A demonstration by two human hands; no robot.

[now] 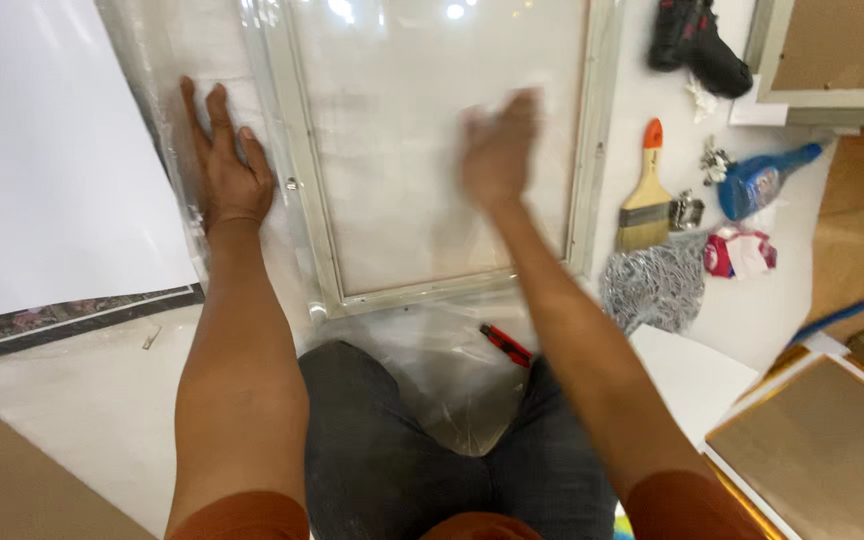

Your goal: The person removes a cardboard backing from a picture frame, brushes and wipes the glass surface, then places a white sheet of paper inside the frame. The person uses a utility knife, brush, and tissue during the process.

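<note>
framed panel (422,150) lies flat, upper centre of frame, wrapped in clear plastic film (432,350). long axis runs bottom to top of frame, slightly tilted so the top leans left; near short edge sits just above the person's knees. pale metal-look frame rails, white face with light glare at the top.

left hand (227,165) upper left, flat palm-down, fingers spread and pointing up-frame, pressing the film just beside the panel's left rail. holds nothing. right hand (497,150) over the panel's right half, open with fingers together, motion-blurred; can't tell if it touches the surface.

loose film bunches at the near edge, spilling onto the lap. red-handled cutter (505,344) lies on it, lower centre.

right of the panel: paintbrush (644,195) with orange handle tip, bristles down-frame. grey crumpled cloth (657,285) below it. blue spray bottle (762,180) on its side, nozzle end left. small red-and-white packet (740,252) beneath the bottle. black power tool (697,45) top right.

white sheet (42,150) fills far left. brown-backed frames (822,440) stacked lower right.
</note>
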